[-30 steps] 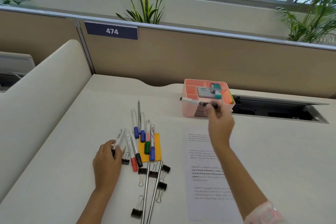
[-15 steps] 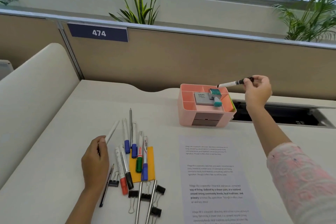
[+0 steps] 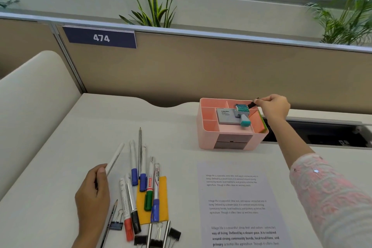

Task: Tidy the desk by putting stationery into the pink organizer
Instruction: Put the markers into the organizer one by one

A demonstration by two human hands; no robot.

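Marker (image 3: 252, 104) is now sinking nose-down into the pink organizer's (image 3: 207, 137) back right compartment, pinched at its black end by the right hand (image 3: 272, 106); half a second ago it was hovering level above. A grey case (image 3: 225, 116) and teal stamp (image 3: 242, 113) are sitting inside. The left hand (image 3: 93, 197) is gripping a white pen (image 3: 114, 159) over the desk (image 3: 50, 167).

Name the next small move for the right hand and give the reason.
Probably release the pinch. The right hand holds only the black cap end of the marker, whose body is already sunk in the pink organizer's back right compartment, behind the stamp. Meanwhile the left hand grips a white marker, ready to follow.
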